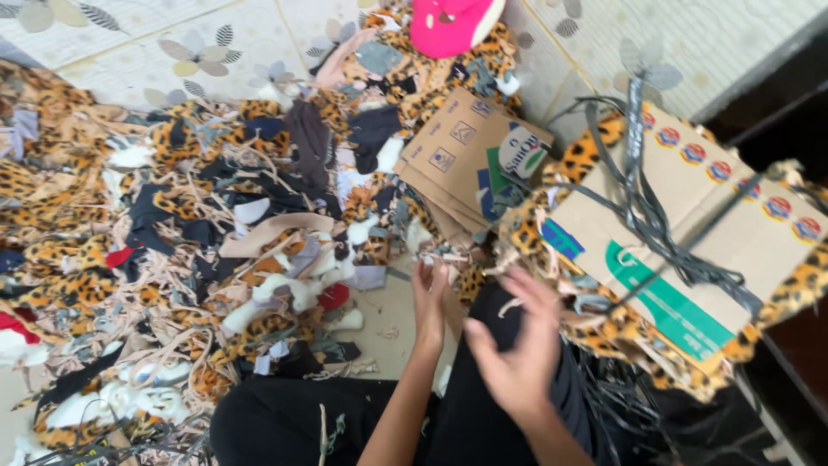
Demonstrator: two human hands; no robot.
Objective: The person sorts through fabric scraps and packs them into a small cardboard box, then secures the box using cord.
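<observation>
Spreading across the floor on the left lies a heap of leopard-print fabric scraps (172, 224). Sorting here would go best one piece at a time. The left hand (429, 298) reaches flat, fingers together, touching scraps at the heap's near edge. The right hand (517, 345), blurred and spread, hovers beside the cardboard box (690, 233), holding nothing.

I see soft, even daylight with faint shadows, the right hand (517, 349) smeared by motion blur, edges slightly soft.
</observation>
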